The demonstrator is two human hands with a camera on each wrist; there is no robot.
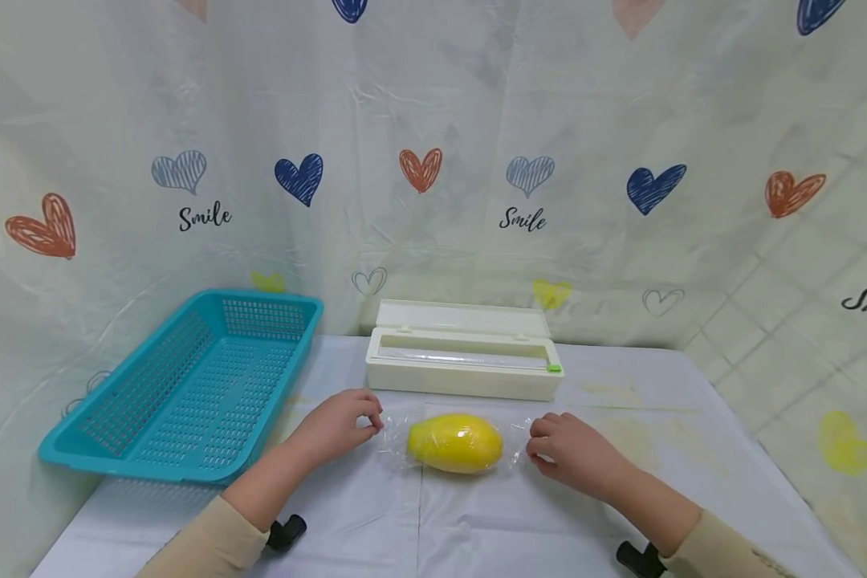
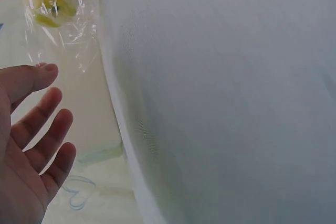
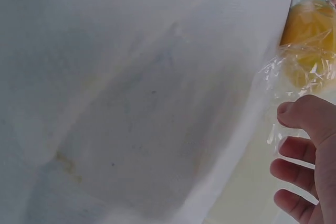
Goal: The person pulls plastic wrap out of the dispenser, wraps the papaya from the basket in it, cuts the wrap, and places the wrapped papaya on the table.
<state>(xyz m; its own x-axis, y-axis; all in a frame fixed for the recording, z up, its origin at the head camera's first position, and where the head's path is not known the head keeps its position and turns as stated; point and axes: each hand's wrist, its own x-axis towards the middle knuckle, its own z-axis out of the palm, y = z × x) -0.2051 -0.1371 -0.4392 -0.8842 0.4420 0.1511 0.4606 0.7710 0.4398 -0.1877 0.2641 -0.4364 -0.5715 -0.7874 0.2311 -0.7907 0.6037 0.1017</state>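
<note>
Left hand (image 1: 335, 425) and right hand (image 1: 578, 456), well apart from each other, flank a yellow fruit (image 1: 455, 443). Each is at one end of the clear film (image 1: 396, 440) wrapped round the fruit, thumb toward the film; both wrist views show three other fingers loosely bent and separated. Whether thumb and forefinger pinch the film cannot be told on either side. The fruit lies lengthwise between the hands on a white tablecloth (image 1: 477, 530). The forearms wear beige sleeves (image 1: 202, 542), with a black fitting (image 1: 286, 533) at each cuff. Just behind the fruit stands a long white box (image 1: 462, 381), its lid (image 1: 462, 317) raised at the back; a pale strip shows in its opening, and a green tab (image 1: 553, 368) sits at the right end. A blue perforated basket (image 1: 217, 393) occupies the table's left side. Beyond hangs a pale sheet (image 1: 441, 96) printed with coloured hearts and the word "Smile".
</note>
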